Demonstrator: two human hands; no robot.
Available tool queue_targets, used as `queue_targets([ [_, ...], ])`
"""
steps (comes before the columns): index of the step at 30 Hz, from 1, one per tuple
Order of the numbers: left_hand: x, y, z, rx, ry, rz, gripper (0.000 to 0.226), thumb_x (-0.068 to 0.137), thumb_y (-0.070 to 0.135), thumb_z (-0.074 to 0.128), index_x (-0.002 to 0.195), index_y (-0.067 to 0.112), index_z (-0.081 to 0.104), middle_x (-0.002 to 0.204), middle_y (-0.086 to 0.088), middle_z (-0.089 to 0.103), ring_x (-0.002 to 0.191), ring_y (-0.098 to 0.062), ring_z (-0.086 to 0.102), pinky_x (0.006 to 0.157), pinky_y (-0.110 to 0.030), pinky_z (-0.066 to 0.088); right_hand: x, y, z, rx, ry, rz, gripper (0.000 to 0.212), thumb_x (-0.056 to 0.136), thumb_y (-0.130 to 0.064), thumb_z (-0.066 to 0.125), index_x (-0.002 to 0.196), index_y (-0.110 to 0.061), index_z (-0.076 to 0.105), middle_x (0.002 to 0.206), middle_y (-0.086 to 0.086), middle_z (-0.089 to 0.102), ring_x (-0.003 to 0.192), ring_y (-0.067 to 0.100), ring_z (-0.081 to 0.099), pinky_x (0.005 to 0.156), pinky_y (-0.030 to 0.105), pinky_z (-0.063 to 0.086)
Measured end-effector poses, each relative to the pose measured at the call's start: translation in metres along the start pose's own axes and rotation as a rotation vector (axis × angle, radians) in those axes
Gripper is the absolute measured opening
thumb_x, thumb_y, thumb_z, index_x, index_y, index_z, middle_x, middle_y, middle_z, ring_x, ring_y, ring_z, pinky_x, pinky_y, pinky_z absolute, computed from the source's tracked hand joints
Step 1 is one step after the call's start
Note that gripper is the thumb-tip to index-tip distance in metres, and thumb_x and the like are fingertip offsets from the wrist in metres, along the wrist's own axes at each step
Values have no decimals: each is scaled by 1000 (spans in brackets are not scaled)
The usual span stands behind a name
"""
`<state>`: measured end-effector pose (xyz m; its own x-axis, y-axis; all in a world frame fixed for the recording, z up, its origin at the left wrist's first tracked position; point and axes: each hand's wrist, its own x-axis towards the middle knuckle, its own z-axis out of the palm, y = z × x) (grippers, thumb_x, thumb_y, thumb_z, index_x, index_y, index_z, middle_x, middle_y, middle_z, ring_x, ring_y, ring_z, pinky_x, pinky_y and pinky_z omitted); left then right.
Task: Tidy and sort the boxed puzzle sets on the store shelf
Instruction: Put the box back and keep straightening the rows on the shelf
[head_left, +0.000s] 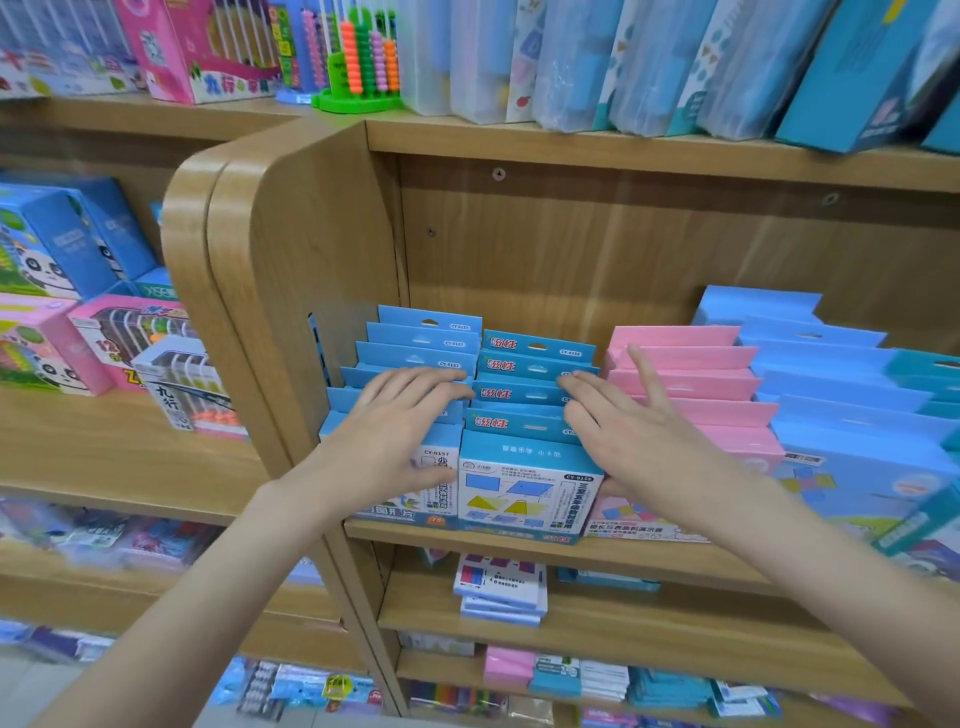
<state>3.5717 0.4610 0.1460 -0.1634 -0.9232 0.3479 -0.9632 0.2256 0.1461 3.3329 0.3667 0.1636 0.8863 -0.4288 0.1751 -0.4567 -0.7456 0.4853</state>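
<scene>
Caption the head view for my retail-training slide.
Both hands, left hand and right hand, press on blue boxed puzzle sets.

1. The middle shelf (571, 553) carries four rows of boxes, each row running front to back.
2. The leftmost row (415, 343) stands against the side panel (291, 270).
3. The second row (524, 395) stands just right of it, touching.
4. The third row (691, 374) follows, then the fourth row (831, 374) at the far right.
5. The left hand (400, 415) rests on the leftmost row.
6. The right hand (628, 431) lies across the second and third rows.
7. An abacus (363, 62) stands on the shelf above, left of upright cases (597, 57).
8. A stack of boxes (501, 590) lies on the shelf below.
</scene>
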Motion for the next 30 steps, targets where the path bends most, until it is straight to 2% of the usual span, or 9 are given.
queue_targets([
  [5, -3, -2, 1, -56, 9, -2, 74, 70, 65, 51, 133, 32, 28, 143, 9, 36, 129, -7, 23, 106, -30, 11, -1, -3, 0, -16, 30, 50, 87, 31, -31, 92, 97, -11, 39, 119, 14, 62, 115, 28, 57, 98, 65, 22],
  [10, -1, 3, 2, -66, 57, -10, 76, 71, 71, 37, 131, 25, 41, 141, 6, 38, 128, -7, 22, 107, -30, 8, -6, 0, -9, 64, -64, 96, 82, 33, -52, 87, 99, -15, 56, 125, 15, 58, 121, 37, 50, 94, 66, 24],
  [11, 0, 6, 1, -87, 69, -22, 76, 71, 72, 36, 130, 24, 42, 141, 7, 37, 128, -6, 21, 107, -29, 5, -8, 3, -14, 88, -77, 113, 80, 40, -55, 85, 105, -16, 58, 132, 15, 52, 127, 37, 44, 98, 65, 21],
  [13, 4, 11, -3, -127, 102, -32, 72, 74, 70, 35, 129, 24, 43, 139, 8, 39, 128, -4, 21, 109, -27, 0, -17, 11, -18, 189, -84, 174, 78, 62, -56, 74, 127, -20, 47, 152, 9, 24, 142, 30, 12, 108, 59, 2],
  [15, 11, 19, -6, -114, 136, 19, 65, 78, 65, 37, 125, 22, 48, 135, 6, 45, 127, -4, 26, 110, -29, -1, -27, 18, -15, 314, -54, 197, 77, 71, -61, 62, 135, -23, 40, 156, 3, 9, 141, 21, -9, 111, 54, -9],
  [18, 26, 34, -3, -25, 109, 132, 58, 77, 64, 41, 115, 23, 57, 128, 6, 53, 129, -9, 28, 111, -36, 2, -31, 14, -8, 366, -10, 184, 76, 70, -71, 52, 128, -23, 45, 151, 8, 24, 137, 21, 1, 110, 56, 0],
  [21, 37, 46, 8, 72, 74, 208, 59, 71, 64, 44, 108, 22, 61, 122, 4, 57, 127, -14, 30, 109, -40, 5, -31, 5, -2, 409, 49, 224, 79, 67, -72, 44, 130, -25, 35, 146, 9, 35, 134, 22, 11, 108, 54, 9],
  [26, 38, 49, 21, 118, 31, 247, 59, 63, 50, 74, 106, 12, 60, 107, -1, 63, 119, -24, 48, 104, -37, 19, -50, 6, 14, 495, 111, 295, 65, 71, -65, 39, 126, -32, 33, 145, 5, 36, 135, 21, 15, 111, 45, 3],
  [30, 38, 52, 19, 192, 46, 229, 59, 57, 49, 80, 100, 12, 62, 102, -3, 65, 112, -26, 55, 100, -37, 19, -47, 5, 18, 512, 147, 296, 60, 76, -59, 43, 128, -32, 33, 145, 4, 35, 135, 22, 17, 114, 44, 4],
])
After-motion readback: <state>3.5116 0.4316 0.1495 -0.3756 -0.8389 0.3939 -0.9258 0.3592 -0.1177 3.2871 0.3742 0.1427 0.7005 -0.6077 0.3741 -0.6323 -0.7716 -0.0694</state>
